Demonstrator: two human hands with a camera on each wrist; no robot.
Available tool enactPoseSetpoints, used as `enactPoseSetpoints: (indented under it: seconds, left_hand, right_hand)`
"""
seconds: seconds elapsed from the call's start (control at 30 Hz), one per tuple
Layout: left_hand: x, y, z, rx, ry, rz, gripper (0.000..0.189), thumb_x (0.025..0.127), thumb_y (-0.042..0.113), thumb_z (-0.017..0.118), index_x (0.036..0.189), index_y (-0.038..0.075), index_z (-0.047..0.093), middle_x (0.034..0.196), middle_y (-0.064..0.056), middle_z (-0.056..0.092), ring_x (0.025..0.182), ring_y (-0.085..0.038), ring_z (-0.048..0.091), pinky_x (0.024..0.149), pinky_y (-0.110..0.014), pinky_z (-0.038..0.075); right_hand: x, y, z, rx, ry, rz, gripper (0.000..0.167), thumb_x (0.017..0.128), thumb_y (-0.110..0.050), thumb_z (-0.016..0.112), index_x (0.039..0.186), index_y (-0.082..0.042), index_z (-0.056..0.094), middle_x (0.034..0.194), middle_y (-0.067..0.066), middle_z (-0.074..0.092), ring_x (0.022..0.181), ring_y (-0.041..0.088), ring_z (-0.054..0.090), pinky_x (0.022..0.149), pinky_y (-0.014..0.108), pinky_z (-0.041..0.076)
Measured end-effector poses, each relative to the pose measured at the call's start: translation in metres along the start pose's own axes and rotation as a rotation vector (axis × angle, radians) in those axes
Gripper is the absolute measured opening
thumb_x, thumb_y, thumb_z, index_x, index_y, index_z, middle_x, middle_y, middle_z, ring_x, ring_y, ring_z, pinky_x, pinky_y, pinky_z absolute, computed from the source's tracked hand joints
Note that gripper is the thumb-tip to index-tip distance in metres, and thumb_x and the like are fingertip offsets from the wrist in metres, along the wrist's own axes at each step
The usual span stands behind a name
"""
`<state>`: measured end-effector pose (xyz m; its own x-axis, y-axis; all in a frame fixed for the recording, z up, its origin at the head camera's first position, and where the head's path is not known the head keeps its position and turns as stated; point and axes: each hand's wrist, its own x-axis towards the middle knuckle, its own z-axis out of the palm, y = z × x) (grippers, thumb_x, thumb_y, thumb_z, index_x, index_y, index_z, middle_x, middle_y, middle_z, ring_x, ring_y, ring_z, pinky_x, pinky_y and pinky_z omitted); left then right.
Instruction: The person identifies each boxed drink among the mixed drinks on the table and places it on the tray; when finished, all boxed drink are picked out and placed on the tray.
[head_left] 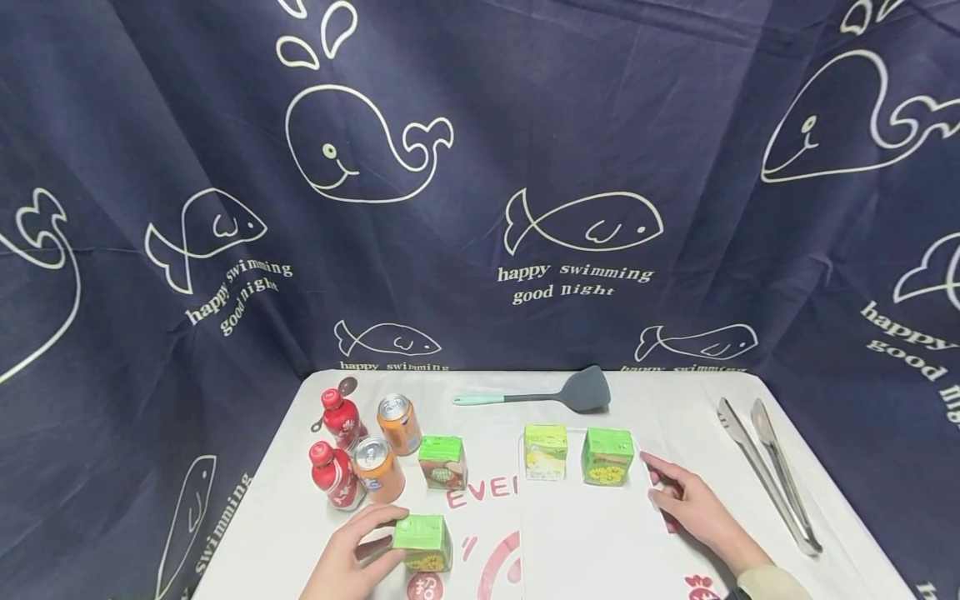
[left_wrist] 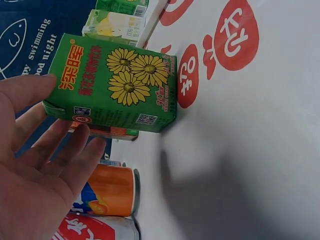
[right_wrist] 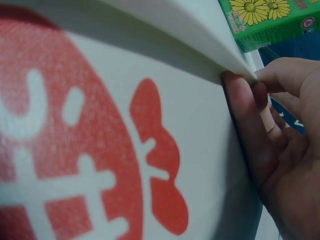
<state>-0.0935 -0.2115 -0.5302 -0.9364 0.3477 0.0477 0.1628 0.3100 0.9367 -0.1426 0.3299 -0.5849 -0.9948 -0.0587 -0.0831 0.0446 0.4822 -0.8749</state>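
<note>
My left hand [head_left: 352, 550] pinches a green drink carton [head_left: 429, 557] by its left side, near the front of the table. In the left wrist view, the carton's yellow-flower face [left_wrist: 135, 75] shows, with the thumb at one end and the other fingers spread beside it. To the right, my right hand [head_left: 693, 504] pinches the right edge of a flat white board [head_left: 585, 542]. The right wrist view shows the thumb and a finger at the board's edge [right_wrist: 200, 42]. On the board's far part stand a pale yellow-green carton [head_left: 545, 454] and another green flower carton [head_left: 607, 458].
A green-and-brown carton [head_left: 442, 462] stands left of the board. Further left are orange cans [head_left: 378, 475], red-capped bottles [head_left: 341, 483] and a dark spoon [head_left: 347, 386]. A spatula [head_left: 585, 390] lies at the back, metal tongs [head_left: 772, 475] at the right. Dark fish-print cloth [head_left: 480, 167] hangs behind.
</note>
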Motion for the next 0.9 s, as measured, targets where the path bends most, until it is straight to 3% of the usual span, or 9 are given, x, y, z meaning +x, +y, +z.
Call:
enactPoseSetpoints:
  seconds: [0.3,0.9]
  left_hand:
    - [-0.0013,-0.0015,0.0005,-0.098,-0.014,-0.035,0.049,0.093,0.013,0.079,0.137,0.001,0.061,0.138,-0.019,0.057,0.125,-0.017,0.060,0.098,-0.037,0.058]
    - [-0.0010,-0.0067,0.0062,-0.156,0.009,-0.045,0.050,0.093,0.010,0.078,0.137,-0.002,0.059,0.138,-0.022,0.056,0.125,-0.015,0.060,0.095,-0.033,0.058]
  right_hand:
    - [0.0003,0.0005,-0.0005,-0.006,-0.012,-0.004,0.063,0.096,-0.002,0.069,0.153,0.006,0.044,0.084,0.006,0.048,0.054,0.014,0.051,0.051,0.029,0.052]
    - [0.0020,0.0005,-0.0002,-0.014,-0.003,0.002,0.061,0.096,-0.001,0.067,0.153,0.004,0.046,0.098,0.009,0.051,0.054,0.014,0.053,0.050,0.030,0.054]
